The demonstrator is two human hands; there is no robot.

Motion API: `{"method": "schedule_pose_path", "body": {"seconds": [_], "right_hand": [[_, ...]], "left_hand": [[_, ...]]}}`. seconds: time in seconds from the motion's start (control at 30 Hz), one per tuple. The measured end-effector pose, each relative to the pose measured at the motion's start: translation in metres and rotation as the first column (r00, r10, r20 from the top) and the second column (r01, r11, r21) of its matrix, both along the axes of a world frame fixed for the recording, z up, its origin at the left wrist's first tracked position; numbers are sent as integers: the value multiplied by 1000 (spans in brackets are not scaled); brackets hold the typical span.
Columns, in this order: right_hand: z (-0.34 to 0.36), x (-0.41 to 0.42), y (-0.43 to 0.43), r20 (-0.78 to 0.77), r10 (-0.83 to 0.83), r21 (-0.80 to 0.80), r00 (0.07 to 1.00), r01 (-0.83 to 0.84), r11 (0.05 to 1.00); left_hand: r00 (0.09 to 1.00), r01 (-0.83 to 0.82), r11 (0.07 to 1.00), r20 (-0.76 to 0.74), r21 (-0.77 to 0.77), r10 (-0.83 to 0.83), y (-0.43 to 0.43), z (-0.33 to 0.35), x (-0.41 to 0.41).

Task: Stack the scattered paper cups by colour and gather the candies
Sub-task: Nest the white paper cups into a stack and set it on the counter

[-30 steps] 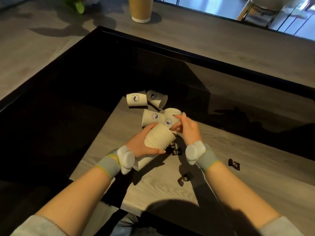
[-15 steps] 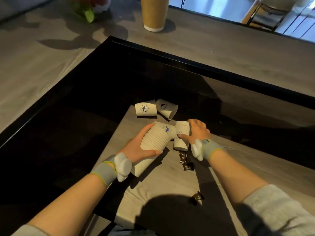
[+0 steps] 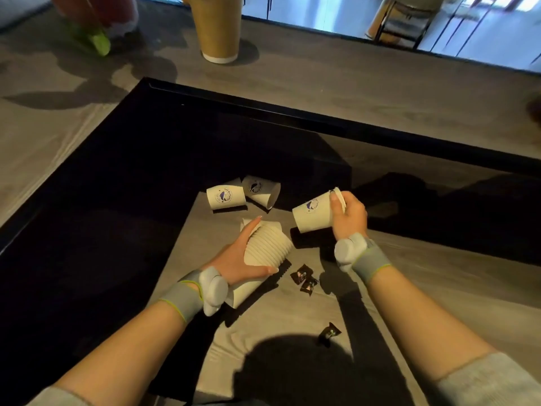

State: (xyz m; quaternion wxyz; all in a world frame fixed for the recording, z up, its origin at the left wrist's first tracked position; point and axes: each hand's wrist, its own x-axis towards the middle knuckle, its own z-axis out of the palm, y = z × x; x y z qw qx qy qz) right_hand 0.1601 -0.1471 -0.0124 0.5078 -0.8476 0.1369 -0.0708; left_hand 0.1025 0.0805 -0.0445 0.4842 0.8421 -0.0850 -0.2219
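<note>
My right hand (image 3: pixel 348 215) has lifted one white cup (image 3: pixel 311 213) off the table (image 3: pixel 409 273), fingers curled round its rim, just right of the ribbed stack (image 3: pixel 268 249) that my left hand (image 3: pixel 234 260) wraps with curled fingers, so nesting comes next, I judge; two far cups (image 3: pixel 225 196) and the near candies (image 3: pixel 304 278) wait.

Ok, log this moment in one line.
left hand: holds cup stack | right hand: holds single cup | loose: two cups, candies

left hand (image 3: pixel 234 257) | fingers (image 3: pixel 254 223) curled (thumb opposed); right hand (image 3: pixel 351 215) | raised, fingers (image 3: pixel 339 200) pinching
</note>
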Motion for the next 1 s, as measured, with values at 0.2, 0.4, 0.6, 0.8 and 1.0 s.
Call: {"method": "schedule_pose_path", "body": {"seconds": [0.2, 0.4, 0.6, 0.8, 1.0], "right_hand": [[17, -39, 48, -94, 447, 158, 890, -430, 889], [26, -52, 68, -309, 526, 285, 792, -451, 846], [25, -47, 90, -330, 621, 336, 711, -526, 781], [5, -22, 94, -110, 280, 225, 954, -250, 942], [-21, -2, 102, -357, 588, -486, 726, -682, 546]], "left_hand": [[998, -5, 999, 60, -51, 8, -10, 7, -2], [997, 44, 996, 69, -79, -39, 2, 5, -7], [998, 21, 992, 62, -123, -13, 22, 7, -11], [984, -122, 982, 108, -147, 138, 48, 13, -11], [936, -284, 952, 183, -118, 302, 81, 15, -2]]}}
